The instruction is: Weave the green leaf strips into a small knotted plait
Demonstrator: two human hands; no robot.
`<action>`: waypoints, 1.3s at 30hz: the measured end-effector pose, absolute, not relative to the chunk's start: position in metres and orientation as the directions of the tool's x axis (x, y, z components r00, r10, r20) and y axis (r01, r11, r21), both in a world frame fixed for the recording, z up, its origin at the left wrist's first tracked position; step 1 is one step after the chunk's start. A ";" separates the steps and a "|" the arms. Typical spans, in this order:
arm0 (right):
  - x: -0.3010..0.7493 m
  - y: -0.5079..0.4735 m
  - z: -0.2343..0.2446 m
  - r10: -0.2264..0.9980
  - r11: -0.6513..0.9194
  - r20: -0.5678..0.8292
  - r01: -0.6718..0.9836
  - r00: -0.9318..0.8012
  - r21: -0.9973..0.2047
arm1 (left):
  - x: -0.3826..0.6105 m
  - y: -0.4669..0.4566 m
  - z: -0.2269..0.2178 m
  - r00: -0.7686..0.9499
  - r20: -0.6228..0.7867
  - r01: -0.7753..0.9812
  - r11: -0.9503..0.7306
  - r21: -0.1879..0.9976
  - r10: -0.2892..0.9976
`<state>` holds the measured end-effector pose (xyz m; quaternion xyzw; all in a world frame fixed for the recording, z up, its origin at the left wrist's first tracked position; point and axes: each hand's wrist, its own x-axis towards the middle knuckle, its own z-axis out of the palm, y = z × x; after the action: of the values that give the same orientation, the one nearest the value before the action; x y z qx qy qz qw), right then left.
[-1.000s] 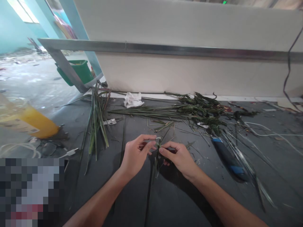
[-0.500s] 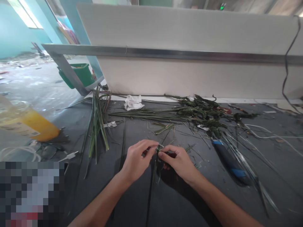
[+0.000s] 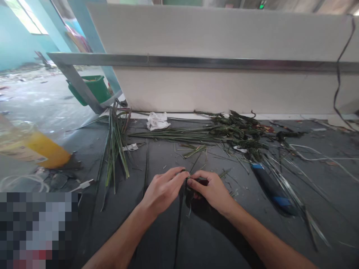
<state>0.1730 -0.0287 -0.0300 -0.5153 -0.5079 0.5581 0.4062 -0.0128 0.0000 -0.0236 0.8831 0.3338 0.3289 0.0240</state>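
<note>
My left hand (image 3: 168, 186) and my right hand (image 3: 211, 188) meet over the middle of the dark table, fingertips almost touching. Between them is a thin green leaf strip (image 3: 188, 181), pinched by both hands; its worked part is small and mostly hidden by the fingers. Thin pale ends hang just below. Beyond the hands lie short green leaf scraps (image 3: 193, 151). Farther back, a long bundle of green strips (image 3: 174, 134) runs into dark, braided-looking leaf pieces (image 3: 238, 127).
Another leaf bundle (image 3: 113, 149) lies at left, near a crumpled white tissue (image 3: 157, 121). A jar of orange liquid (image 3: 49, 149), eyeglasses (image 3: 60, 179) and a white cable plug (image 3: 85, 184) are at far left. A black-and-blue handled object (image 3: 272, 190) lies at right. A white panel (image 3: 213, 91) stands behind.
My left fingers have shifted slightly and closed in over the strip, and the pale loop that stood up between the hands no longer shows. My right hand stays nearly still.
</note>
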 end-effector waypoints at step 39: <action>0.168 -0.035 -0.022 0.985 0.171 0.166 0.472 -0.053 -0.865 | 0.009 -0.005 -0.019 0.233 0.321 0.431 -0.393 0.812 0.918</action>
<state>0.1677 -0.0352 -0.0217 -0.5592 -0.6514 0.3192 0.4013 0.0085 -0.0046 -0.0191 0.7269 0.4640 0.4101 0.2968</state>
